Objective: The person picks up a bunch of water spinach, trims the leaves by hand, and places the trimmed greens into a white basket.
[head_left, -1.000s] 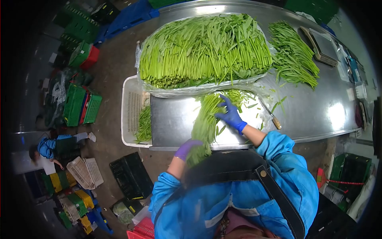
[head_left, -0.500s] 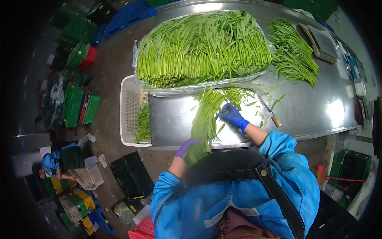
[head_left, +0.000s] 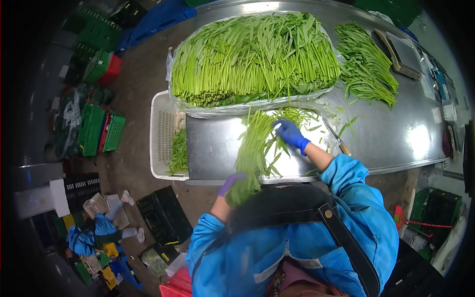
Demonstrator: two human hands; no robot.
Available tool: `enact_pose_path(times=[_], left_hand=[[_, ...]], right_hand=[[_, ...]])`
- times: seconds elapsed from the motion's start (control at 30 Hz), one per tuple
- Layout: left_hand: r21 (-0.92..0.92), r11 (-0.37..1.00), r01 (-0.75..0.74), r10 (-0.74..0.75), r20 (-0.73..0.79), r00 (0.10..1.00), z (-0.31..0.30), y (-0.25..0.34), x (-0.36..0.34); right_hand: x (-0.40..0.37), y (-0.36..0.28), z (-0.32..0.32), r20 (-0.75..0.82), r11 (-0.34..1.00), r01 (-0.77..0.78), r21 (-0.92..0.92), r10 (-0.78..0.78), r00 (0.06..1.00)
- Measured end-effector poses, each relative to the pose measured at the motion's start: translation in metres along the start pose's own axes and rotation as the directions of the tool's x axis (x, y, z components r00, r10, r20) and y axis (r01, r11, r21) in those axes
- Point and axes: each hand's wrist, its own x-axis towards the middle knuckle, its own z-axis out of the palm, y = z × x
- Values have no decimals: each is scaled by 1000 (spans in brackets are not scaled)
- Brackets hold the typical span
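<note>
A long bundle of green stalks (head_left: 253,148) lies on the steel table (head_left: 396,138) in front of me. My left hand (head_left: 231,181), in a purple glove, is closed around the bundle's near end at the table's front edge. My right hand (head_left: 290,133), in a blue glove, is on the leafy far part of the bundle, fingers closed on a few loose stems. A knife (head_left: 338,141) with a wooden handle lies just right of that hand.
A big heap of green stalks on clear plastic (head_left: 252,59) fills the far table; a smaller pile (head_left: 366,64) lies right. A white crate (head_left: 166,138) with trimmings hangs at the table's left end. Crates and a crouching person (head_left: 86,237) occupy the floor left.
My right hand moved slightly up and right along the bundle, pulling loose stems. The left hand kept its grip. The person on the floor shifted lower.
</note>
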Motion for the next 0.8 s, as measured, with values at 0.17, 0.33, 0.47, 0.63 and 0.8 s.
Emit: enact_pose_path(times=[0.17, 0.33, 0.47, 0.63, 0.8], left_hand=[[66, 998, -10, 5, 88, 996, 12, 1, 4], [39, 999, -7, 1, 163, 987, -3, 1, 5], [562, 805, -191, 147, 122, 982, -18, 0, 7], [51, 999, -6, -4, 205, 979, -31, -4, 16], [138, 989, -42, 22, 148, 989, 4, -1, 3]], right_hand=[[-40, -46, 52, 166, 999, 24, 22, -27, 986], [-11, 1, 49, -19, 1000, -10, -1, 10, 1000], [26, 59, -8, -645, 986, -14, 168, 121, 755], [-1, -17, 3, 1, 952, -192, 237, 197, 980], [-15, -62, 41, 265, 993, 103, -63, -83, 961]])
